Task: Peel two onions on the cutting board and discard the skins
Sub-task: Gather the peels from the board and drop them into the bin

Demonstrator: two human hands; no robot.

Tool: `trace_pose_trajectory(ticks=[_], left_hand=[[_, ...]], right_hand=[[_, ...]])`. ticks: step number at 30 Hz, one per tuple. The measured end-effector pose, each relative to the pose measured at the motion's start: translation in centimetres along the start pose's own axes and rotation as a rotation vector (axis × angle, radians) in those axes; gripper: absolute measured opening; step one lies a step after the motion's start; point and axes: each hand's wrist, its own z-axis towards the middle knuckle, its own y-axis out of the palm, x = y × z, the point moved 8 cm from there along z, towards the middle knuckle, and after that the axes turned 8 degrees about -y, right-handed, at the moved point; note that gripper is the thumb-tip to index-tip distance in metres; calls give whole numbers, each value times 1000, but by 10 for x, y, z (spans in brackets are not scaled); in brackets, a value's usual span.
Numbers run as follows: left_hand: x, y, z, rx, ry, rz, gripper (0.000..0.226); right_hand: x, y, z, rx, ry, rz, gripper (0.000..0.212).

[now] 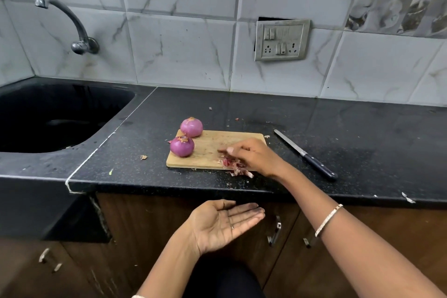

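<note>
Onions (182, 146) look peeled; you're discarding. Your right hand (251, 155) curls fingers over the skins (233, 164) mid-frame; next sweep them into your left hand (225, 225), flat-fingered, lower centre.

knife (306, 155) on black counter (362, 133), sink (48, 116), tap (70, 24), wall socket (281, 40)

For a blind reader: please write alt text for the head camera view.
A right hand curls over onion skins at the near edge of a cutting board, while the left hand is held open, palm up, below the counter edge. Two peeled onions sit at the board's left; a knife lies right.
</note>
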Motion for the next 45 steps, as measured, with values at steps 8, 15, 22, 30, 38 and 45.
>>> trace_pose_trajectory(ticks=[8,15,22,30,38,45], left_hand=[[0,3,20,-17,-40,-82,60],[0,4,23,-35,-38,-86,59],[-2,8,23,-38,-24,-58,57],[-2,6,24,-24,-33,-33,56],[-4,7,24,-29,-31,-42,56],[-3,8,22,-29,-20,-29,56]], right_hand=[[65,-75,5,100,345,-420,51],[69,-61,-9,13,358,-582,59],[40,-50,-66,60,299,-648,65],[-19,-47,-103,276,276,-664,39],[26,-56,-40,140,323,-625,29],[31,-62,-34,129,286,-517,12]])
